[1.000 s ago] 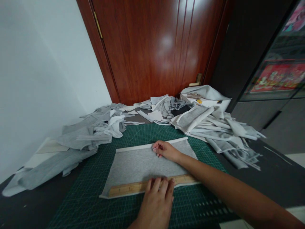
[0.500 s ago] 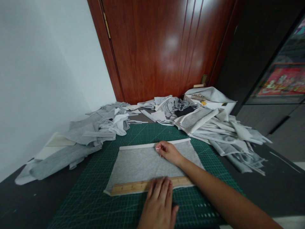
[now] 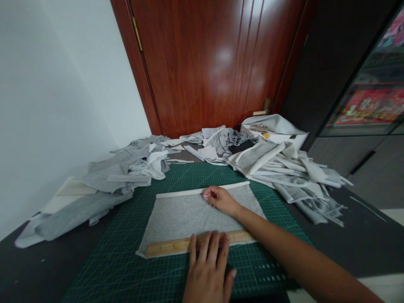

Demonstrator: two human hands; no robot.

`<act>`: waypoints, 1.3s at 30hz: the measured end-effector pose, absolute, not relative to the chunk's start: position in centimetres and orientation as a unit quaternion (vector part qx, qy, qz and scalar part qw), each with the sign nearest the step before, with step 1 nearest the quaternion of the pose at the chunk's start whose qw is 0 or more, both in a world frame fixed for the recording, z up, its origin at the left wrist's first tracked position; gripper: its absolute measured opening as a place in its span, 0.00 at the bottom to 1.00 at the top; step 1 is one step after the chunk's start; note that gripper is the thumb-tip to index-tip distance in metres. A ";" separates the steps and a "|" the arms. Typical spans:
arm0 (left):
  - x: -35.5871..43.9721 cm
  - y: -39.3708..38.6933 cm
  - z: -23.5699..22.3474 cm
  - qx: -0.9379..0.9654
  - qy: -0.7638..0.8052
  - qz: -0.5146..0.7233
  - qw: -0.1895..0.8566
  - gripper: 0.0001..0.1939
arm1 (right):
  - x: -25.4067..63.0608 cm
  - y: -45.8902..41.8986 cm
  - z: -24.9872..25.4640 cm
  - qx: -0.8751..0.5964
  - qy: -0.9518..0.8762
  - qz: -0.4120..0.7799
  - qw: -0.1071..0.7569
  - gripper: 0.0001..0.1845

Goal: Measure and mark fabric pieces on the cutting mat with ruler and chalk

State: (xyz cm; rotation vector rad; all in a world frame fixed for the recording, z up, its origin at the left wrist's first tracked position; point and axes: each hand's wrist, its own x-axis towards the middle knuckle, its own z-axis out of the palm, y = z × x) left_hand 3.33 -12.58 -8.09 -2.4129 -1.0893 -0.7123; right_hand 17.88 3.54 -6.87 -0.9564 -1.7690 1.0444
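A grey fabric piece [image 3: 176, 214] lies flat on the green cutting mat [image 3: 183, 170], with a pale folded band along its far edge. Across its near edge rests a wooden ruler [image 3: 168, 247]. My left hand [image 3: 208, 267] is flat, fingers spread, its fingertips pressing on the ruler's middle. Over the far part of the fabric, just below the pale band, is my right hand [image 3: 221, 200], its thumb and fingers pinched together. Something small and whitish shows at those fingertips, too small to name.
Heaped grey and cream fabric pieces [image 3: 116, 176] lie on the left. More cut strips and folded cloth [image 3: 293, 176] are piled on the right, before a white box [image 3: 284, 136]. Scraps [image 3: 208, 152] lie at the back, below a brown door [image 3: 202, 63].
The view has shifted slightly. My left fingers are spread a little wider on the ruler. My right hand stays pinched at about the same place on the fabric.
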 end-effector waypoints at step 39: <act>0.4 -13.2 -7.4 -0.861 -0.407 -0.219 0.210 0.26 | 18.0 2.3 -6.2 -0.377 -0.774 0.287 0.420 0.03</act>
